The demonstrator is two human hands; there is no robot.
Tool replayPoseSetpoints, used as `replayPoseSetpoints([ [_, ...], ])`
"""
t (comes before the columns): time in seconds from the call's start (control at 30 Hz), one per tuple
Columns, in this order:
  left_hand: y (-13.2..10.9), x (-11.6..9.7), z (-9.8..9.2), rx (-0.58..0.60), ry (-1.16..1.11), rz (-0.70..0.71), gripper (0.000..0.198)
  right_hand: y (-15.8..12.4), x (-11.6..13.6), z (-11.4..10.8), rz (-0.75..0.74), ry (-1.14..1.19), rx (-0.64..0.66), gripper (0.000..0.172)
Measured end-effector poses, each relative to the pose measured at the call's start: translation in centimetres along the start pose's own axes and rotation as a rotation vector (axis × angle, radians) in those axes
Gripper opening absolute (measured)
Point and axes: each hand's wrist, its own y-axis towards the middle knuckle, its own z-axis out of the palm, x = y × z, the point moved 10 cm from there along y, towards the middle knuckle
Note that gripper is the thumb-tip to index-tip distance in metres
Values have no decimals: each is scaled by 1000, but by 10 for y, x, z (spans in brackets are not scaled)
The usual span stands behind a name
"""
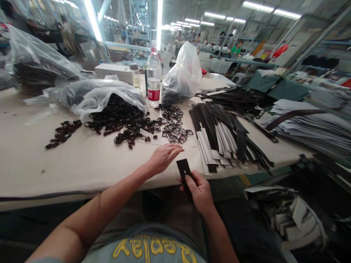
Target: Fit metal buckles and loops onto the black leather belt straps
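My right hand (201,190) grips a black strap (183,168) at the table's front edge, thumb on top. The strap's squared end points up and has a small light slot in it. To the left of that end, my left hand (166,157) hovers over the table edge with its fingers stretched out; I see nothing in it. Just beyond its fingertips lies a loose pile of metal buckles (175,128). Black strap loops (117,113) are heaped left of the buckles, spilling from a plastic bag. On the right, many black straps with pale undersides (219,135) lie in a fanned stack.
A plastic bottle with a red label (153,82) and a small jar (135,75) stand behind the piles. Beside them is a tied plastic bag (182,75). Brown loops (63,134) lie at left. Stacked grey sheets (309,120) are at right; a co-worker (237,47) sits far back.
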Motion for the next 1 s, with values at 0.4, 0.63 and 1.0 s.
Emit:
replayPoseSetpoints([
  [0.4,75,32,51,210,722,45,29,-3,-34,-8,56,62,-68,40],
  [0.63,20,38,22,249,669,95,24,-7,-36,-1,52,63,-27,38],
  [1.0,-27,62,-39,22,569,-22,15,-4,-36,5,41,46,-5,36],
])
